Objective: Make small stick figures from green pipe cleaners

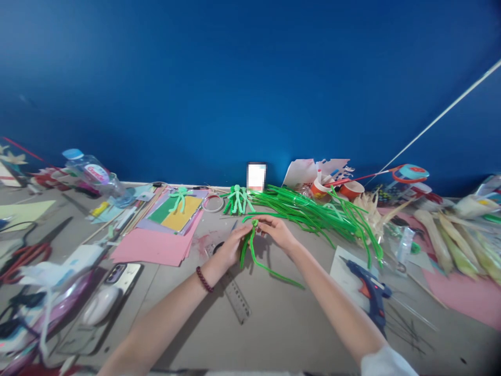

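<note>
Between my two hands, above the middle of the table, is a bundle of bent green pipe cleaners (255,249), twisted into a small knot at the top with loose ends hanging down. My left hand (235,241), a dark bead bracelet on its wrist, is closed on the bundle from the left. From the right, my right hand (277,231) pinches near the knot; a green end pokes out to the left above the fingers. Behind them stand several green pipe cleaner figures (237,199). A steel ruler (237,297) lies below my left hand.
A heap of green pipe cleaners (305,209) spreads behind my right hand. A blue glue gun (370,290) lies at right, beside my forearm. Coloured paper sheets (152,246), a phone (124,277) and a white mouse (102,304) are at left. A blue wall (250,94) closes the back.
</note>
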A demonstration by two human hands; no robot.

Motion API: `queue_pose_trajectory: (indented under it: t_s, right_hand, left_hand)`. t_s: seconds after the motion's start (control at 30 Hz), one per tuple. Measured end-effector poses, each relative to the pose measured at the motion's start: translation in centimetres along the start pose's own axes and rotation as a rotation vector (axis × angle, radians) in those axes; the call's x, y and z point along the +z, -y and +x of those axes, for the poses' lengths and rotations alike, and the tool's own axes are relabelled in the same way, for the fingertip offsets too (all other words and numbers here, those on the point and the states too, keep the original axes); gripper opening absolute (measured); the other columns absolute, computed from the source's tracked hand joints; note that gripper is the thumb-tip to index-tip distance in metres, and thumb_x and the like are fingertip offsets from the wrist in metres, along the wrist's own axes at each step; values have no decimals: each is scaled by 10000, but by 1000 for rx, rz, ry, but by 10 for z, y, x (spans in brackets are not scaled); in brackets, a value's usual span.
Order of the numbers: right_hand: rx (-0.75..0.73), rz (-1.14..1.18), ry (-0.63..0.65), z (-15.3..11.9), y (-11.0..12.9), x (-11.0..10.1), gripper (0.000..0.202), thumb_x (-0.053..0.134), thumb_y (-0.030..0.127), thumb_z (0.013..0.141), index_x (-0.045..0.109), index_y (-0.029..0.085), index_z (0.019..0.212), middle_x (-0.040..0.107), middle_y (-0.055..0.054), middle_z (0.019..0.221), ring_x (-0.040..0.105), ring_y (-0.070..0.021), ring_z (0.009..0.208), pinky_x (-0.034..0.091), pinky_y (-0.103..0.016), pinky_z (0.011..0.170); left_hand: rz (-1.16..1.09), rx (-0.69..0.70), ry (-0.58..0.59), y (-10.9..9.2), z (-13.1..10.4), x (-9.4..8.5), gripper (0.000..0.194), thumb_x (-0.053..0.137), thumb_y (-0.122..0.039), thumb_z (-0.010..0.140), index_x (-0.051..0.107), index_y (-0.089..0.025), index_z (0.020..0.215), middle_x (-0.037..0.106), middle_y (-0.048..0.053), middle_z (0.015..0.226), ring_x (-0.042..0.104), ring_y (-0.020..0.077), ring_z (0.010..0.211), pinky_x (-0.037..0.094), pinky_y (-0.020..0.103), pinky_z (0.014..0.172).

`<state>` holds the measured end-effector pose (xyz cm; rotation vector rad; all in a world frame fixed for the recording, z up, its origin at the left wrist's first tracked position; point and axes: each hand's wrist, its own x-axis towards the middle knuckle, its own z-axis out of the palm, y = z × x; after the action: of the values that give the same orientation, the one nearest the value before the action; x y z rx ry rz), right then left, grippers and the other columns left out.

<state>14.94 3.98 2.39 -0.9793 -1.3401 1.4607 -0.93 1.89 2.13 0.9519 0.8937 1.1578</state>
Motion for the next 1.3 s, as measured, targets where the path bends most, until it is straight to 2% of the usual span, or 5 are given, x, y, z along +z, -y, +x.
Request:
queue_pose_trajectory:
  t_s: [0.17, 0.57, 0.77, 1.0, 1.3]
  right_hand:
    - [9, 24, -14, -2, 6, 1, 305, 674, 389, 722, 709, 192, 952, 665, -17, 785, 570, -116, 664, 450, -246, 611]
    - [4, -56, -88, -3, 12, 6, 304, 700, 447, 678, 737, 184, 826, 687, -30, 746, 552, -123, 620, 457, -266, 604]
    - [46, 7, -143, -3, 17, 7, 371, 682, 532, 672, 673, 173, 766, 627, -8, 637, 571, -126, 595, 469, -253, 561]
    - [72, -329, 95, -17, 28, 16, 329, 646, 477, 734, 643, 163, 636, 625, -11, 572, 528, -101, 470, 418, -217, 451]
    - [-86, -515, 15, -20, 22, 24, 233, 614, 377, 761, 624, 187, 627, 626, -2, 575, 530, -113, 517, 404, -231, 493]
  left_hand:
    - [-119, -138, 9, -3, -1, 4, 246, 765, -341, 619, 611, -154, 659, 511, -35, 519, 441, 77, 431, 348, 222, 439]
    - [194, 116, -12, -7, -6, 6, 256, 709, -393, 693, 621, -161, 629, 511, -26, 518, 448, 95, 464, 351, 227, 458]
    - [-82, -63, -29, -9, -5, 6, 253, 772, -359, 611, 622, -162, 660, 541, -37, 550, 457, 77, 465, 353, 217, 473]
    - [-207, -100, -88, -11, -2, 4, 277, 795, -327, 572, 606, -165, 692, 567, -36, 596, 496, 82, 502, 378, 208, 481]
    - [-198, -82, -133, -3, 2, -3, 286, 804, -352, 579, 630, -165, 708, 590, -25, 619, 518, 90, 532, 399, 205, 479]
